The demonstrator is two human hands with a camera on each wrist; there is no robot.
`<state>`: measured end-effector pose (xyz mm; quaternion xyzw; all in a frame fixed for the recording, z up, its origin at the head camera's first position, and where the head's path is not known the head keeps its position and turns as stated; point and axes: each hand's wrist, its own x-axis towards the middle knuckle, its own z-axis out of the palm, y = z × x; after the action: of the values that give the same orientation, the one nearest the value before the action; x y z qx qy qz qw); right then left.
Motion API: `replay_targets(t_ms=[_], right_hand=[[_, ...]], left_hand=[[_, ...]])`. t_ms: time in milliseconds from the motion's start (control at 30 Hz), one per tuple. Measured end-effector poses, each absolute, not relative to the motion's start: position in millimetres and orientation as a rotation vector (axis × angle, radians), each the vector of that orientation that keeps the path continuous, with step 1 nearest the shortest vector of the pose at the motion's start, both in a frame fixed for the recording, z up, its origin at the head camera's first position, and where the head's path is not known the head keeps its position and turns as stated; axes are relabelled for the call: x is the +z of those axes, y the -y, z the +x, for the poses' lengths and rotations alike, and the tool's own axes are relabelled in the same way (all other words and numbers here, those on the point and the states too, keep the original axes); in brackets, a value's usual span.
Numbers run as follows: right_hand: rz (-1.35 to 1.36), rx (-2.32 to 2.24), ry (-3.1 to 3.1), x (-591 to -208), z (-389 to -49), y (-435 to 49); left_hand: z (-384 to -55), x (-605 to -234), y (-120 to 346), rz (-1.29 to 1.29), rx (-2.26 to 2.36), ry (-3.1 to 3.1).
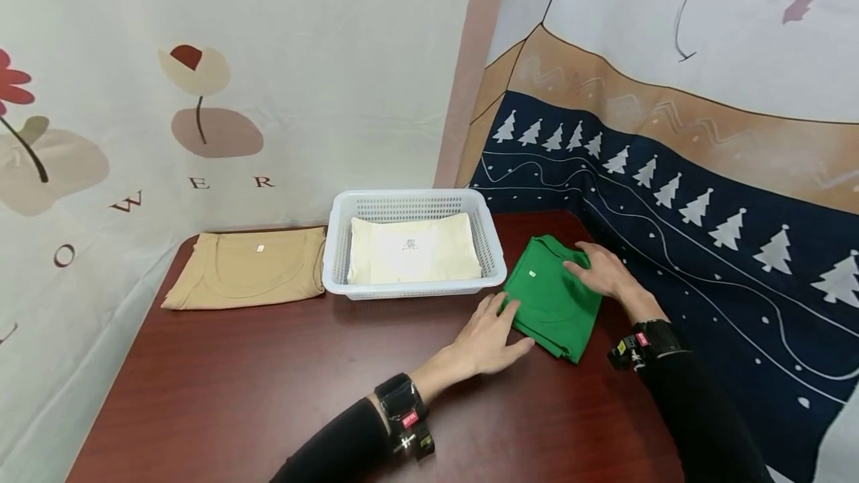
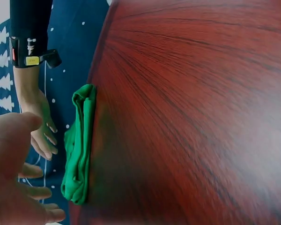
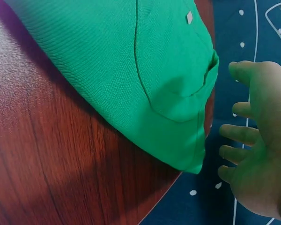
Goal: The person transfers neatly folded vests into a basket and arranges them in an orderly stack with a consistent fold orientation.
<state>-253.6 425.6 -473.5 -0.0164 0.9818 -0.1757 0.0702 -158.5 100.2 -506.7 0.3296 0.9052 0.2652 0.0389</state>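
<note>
The left grip (image 1: 485, 338), a bare hand, is spread, with its fingertips at the near left edge of the folded green garment (image 1: 546, 297); whether they touch the cloth I cannot tell. A black sleeve (image 1: 349, 442) and a wrist-worn camera (image 1: 403, 402) lie behind it. The right grip (image 1: 600, 270) is spread too, on the garment's far right side: the head view sets its thumb over the cloth, while the right wrist view shows the fingers just beside the edge. Neither pinches anything.

The garment lies flat on the right part of the dark red worktop (image 1: 268, 393), near its right edge and just beside the white basket (image 1: 412, 290), a small white label showing on top.

The step in hand looks like closing in on the garment from opposite sides. To take hold of it, the next move would call for both hands to come inward together, fingers under the layered edges, keeping the folds level so that they do not slip apart.

Farther back, the basket holds a folded cream cloth (image 1: 365, 252) with a small dark print. A folded tan garment (image 1: 262, 274) lies left of it. Behind hang a pale flowered drape (image 1: 335, 80) and a navy drape (image 1: 725, 319) with white trees.
</note>
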Motion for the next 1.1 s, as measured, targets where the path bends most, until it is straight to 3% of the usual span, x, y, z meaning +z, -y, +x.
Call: replay_targets(t_ms=[300, 600, 733, 1100], right_hand=[[0.031, -0.494, -2.892, -485, -272, -427], [0.060, -0.399, -2.881, -496, -282, -423], [0.066, -0.364, -2.854, -499, -286, -422], [0.057, -0.274, -2.887, -505, -288, -419]], left_hand=[[-173, -520, -116, 0.828, 0.980, -2.790], [-173, -517, -125, 0.690, 0.861, -2.833], [-182, -538, -133, 0.706, 0.832, -2.936], [-181, -527, -142, 0.799, 0.483, -3.271]])
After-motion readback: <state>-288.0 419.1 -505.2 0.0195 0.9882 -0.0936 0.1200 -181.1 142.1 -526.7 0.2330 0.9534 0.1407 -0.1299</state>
